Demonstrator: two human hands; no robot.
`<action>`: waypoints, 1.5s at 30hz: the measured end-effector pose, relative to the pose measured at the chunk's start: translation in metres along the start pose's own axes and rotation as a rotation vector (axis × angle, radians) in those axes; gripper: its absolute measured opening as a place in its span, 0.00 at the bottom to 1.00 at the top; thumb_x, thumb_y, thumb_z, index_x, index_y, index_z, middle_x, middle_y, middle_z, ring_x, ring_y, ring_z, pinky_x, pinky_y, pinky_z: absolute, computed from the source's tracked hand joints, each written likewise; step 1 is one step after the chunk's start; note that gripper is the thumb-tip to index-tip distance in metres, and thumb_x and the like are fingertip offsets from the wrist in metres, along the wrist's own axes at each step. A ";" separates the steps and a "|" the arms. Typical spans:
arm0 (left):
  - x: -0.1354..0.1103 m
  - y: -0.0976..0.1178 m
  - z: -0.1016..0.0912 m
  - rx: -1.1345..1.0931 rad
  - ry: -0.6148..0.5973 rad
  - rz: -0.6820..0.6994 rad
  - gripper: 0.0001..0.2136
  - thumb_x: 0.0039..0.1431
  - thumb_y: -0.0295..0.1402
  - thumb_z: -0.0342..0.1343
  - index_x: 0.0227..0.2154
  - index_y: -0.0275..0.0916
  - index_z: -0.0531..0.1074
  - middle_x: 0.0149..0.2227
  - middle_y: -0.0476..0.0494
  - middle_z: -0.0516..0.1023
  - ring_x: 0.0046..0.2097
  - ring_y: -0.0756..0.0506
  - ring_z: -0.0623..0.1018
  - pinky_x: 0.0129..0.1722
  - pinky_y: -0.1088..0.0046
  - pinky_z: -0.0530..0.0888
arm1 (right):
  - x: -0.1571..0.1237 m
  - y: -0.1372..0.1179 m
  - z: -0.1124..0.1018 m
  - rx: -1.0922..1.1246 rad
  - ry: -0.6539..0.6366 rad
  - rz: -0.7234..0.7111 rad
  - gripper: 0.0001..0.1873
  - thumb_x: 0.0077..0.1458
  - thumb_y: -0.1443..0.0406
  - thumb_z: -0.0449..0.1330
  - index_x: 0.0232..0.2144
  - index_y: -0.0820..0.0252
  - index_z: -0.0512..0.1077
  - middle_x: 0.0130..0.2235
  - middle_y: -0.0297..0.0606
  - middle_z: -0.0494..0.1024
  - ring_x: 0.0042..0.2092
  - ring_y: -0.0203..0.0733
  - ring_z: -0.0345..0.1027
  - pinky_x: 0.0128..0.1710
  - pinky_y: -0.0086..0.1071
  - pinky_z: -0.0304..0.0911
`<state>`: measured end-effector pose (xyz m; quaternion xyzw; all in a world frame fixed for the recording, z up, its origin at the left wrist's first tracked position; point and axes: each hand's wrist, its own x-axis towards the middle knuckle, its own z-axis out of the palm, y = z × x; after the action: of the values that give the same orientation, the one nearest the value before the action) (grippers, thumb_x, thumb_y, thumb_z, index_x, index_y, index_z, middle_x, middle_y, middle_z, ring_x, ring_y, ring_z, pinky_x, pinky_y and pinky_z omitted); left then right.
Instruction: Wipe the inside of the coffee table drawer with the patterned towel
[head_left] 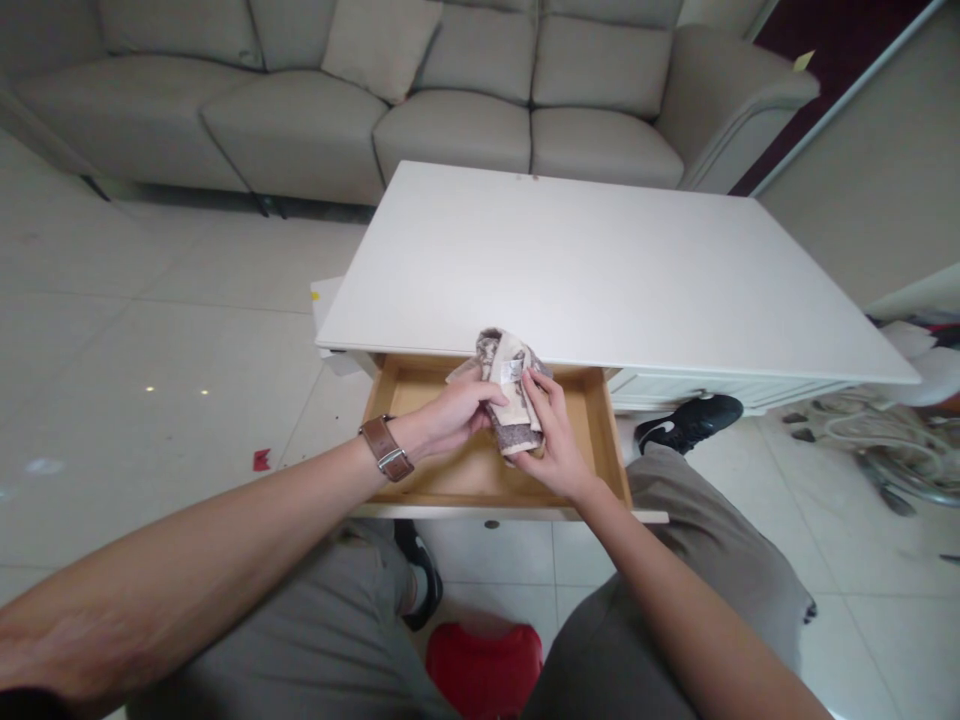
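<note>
A small patterned cloth [510,385], beige with brown print, is bunched up above an open wooden drawer [600,430]. Both hands hold it. My left hand [457,412], with a brown-strapped watch on its wrist, grips the cloth's left side with closed fingers. My right hand [551,440] pinches the right side from below, its fingers pressed on the fabric. The drawer is pulled out from a low white table [600,270], and what shows of its bottom is bare wood.
A grey sofa [450,90] with a cushion stands behind the table. A red stool [484,665] shows between my knees on the tiled floor. A black shoe [690,420] lies under the table's right side. Cluttered things sit at the far right.
</note>
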<state>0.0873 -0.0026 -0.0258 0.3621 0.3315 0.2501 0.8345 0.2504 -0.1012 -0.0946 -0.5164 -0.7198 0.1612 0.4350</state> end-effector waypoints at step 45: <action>0.011 -0.012 0.000 0.058 0.200 0.055 0.15 0.49 0.19 0.63 0.41 0.33 0.78 0.44 0.37 0.85 0.42 0.42 0.84 0.47 0.66 0.81 | 0.003 0.005 0.006 0.496 0.212 0.325 0.31 0.62 0.50 0.65 0.64 0.50 0.72 0.68 0.40 0.68 0.70 0.53 0.59 0.72 0.50 0.52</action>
<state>0.0964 -0.0026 -0.0394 0.3682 0.4099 0.2983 0.7793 0.2484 -0.0952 -0.0995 -0.5165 -0.5172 0.3445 0.5891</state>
